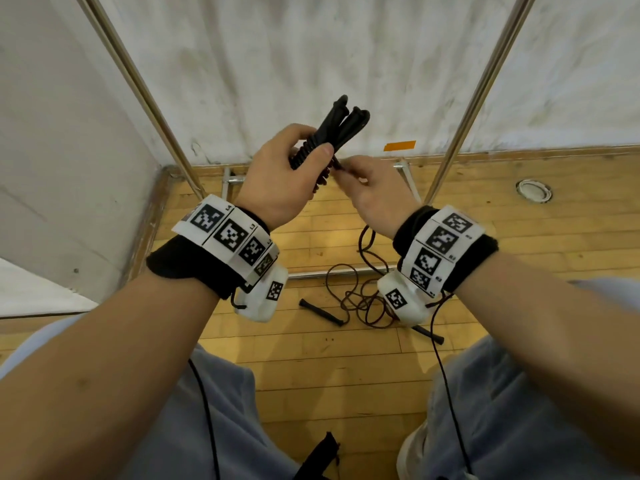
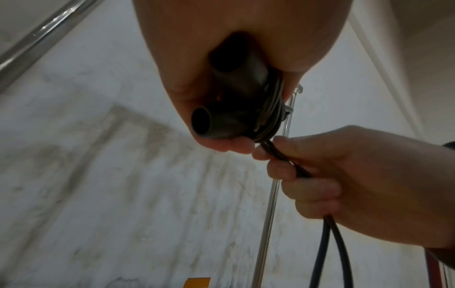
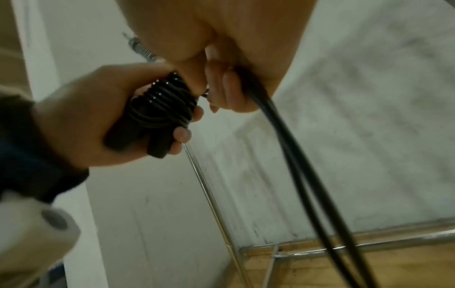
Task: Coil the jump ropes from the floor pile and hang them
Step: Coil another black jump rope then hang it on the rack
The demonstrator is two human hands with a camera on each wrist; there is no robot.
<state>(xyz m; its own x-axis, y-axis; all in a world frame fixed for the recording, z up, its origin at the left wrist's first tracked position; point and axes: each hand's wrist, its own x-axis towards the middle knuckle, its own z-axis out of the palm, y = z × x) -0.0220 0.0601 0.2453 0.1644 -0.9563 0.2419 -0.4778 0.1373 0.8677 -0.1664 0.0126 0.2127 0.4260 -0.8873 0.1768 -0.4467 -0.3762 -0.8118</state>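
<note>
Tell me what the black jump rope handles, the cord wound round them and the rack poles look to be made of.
Black jump rope handles: hollow tubes with a matt finish, probably plastic or foam; the open tube ends show. Black cord wound round them: smooth and glossy, with bright glints on each turn, likely PVC or rubber. Shiny silver rack poles: metal, chromed or stainless by their mirror-like highlights.

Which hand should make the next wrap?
Right. The right hand already pinches the loose black cord right at the coil, while the left hand is occupied gripping the wrapped black jump-rope handles.
</note>
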